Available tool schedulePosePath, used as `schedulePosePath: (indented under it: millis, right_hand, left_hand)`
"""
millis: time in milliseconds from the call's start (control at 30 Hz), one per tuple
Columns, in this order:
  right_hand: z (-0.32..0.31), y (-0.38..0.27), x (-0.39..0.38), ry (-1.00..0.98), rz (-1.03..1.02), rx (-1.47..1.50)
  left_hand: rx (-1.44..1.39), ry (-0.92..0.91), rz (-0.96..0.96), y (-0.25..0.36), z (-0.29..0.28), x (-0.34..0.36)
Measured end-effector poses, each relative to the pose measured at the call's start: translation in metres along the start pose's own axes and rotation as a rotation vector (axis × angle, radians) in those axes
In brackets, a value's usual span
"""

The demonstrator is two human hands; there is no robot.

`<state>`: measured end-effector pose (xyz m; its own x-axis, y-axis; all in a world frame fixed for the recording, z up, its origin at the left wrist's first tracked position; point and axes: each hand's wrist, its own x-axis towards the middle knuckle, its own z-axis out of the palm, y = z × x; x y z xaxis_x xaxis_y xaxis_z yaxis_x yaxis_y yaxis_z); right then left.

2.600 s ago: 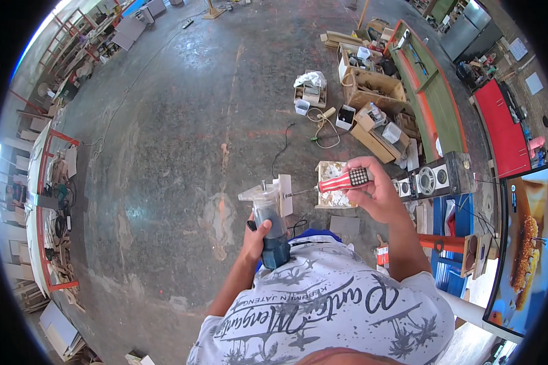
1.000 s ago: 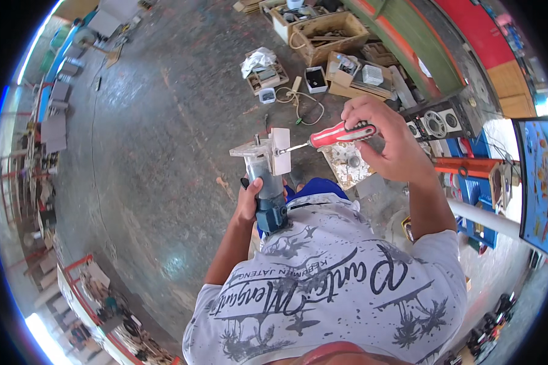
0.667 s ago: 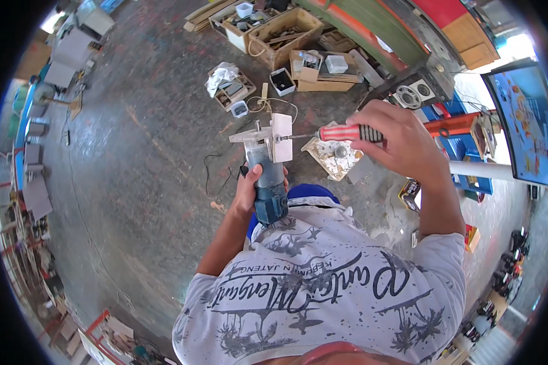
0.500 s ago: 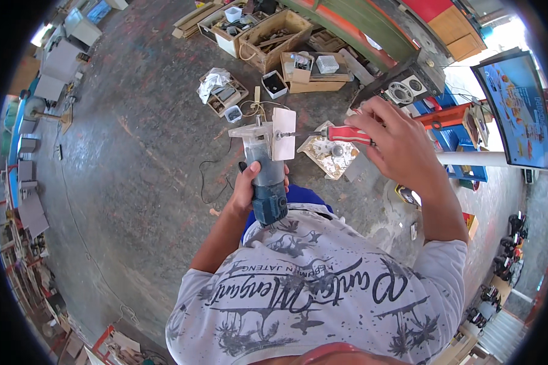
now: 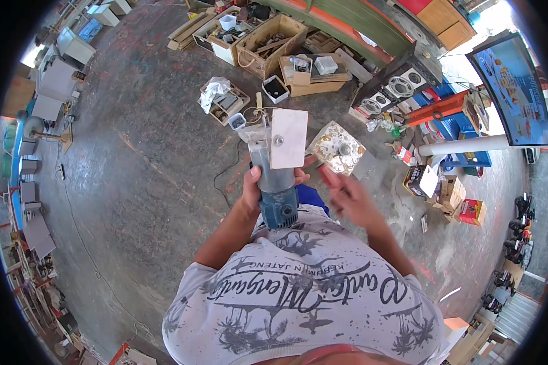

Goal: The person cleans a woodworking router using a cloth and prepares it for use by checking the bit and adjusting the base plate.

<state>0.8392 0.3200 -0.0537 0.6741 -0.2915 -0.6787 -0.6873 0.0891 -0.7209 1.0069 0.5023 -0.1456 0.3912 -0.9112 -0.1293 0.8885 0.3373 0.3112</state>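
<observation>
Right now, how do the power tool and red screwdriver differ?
The power tool is bulky, grey and blue; the screwdriver is slim and red-handled. The power tool shows sharply in the left hand; the screwdriver is motion-blurred in the right hand. Both are hand-held.

a workshop, judging by the stained grey concrete floor (image 5: 146, 188), open brown wooden crate (image 5: 286, 52), long pale wooden planks (image 5: 190, 29) and blue-and-grey cylindrical power tool (image 5: 279, 204).

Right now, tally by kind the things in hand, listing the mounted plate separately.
Blue-and-grey cylindrical handheld power tool: 1
White rectangular plate, mounted on it: 1
Red-handled screwdriver, motion-blurred: 1
Total: 3
</observation>
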Motion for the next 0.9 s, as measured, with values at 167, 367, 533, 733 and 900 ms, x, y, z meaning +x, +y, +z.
schedulePosePath:
  millis: [167,367,533,733,900]
  right_hand:
    - [0.039,-0.014,0.003,-0.069,-0.197,-0.349]
    - [0.004,-0.094,0.016,0.554,-0.650,-0.550]
    - [0.003,-0.114,0.058,0.472,-0.970,-0.832]
    - [-0.017,-0.123,0.073,0.338,-0.974,-0.966]
    - [-0.025,-0.137,0.071,0.301,-1.092,-0.821]
  left_hand:
    - [-0.093,-0.039,-0.091,-0.002,-0.003,0.003]
    - [0.028,-0.081,-0.181,-0.009,-0.013,0.014]
    - [-0.076,0.007,-0.287,-0.026,-0.003,0.033]
    - [0.040,0.148,-0.107,-0.036,0.027,0.056]
    - [0.039,0.263,-0.002,-0.047,0.023,0.071]
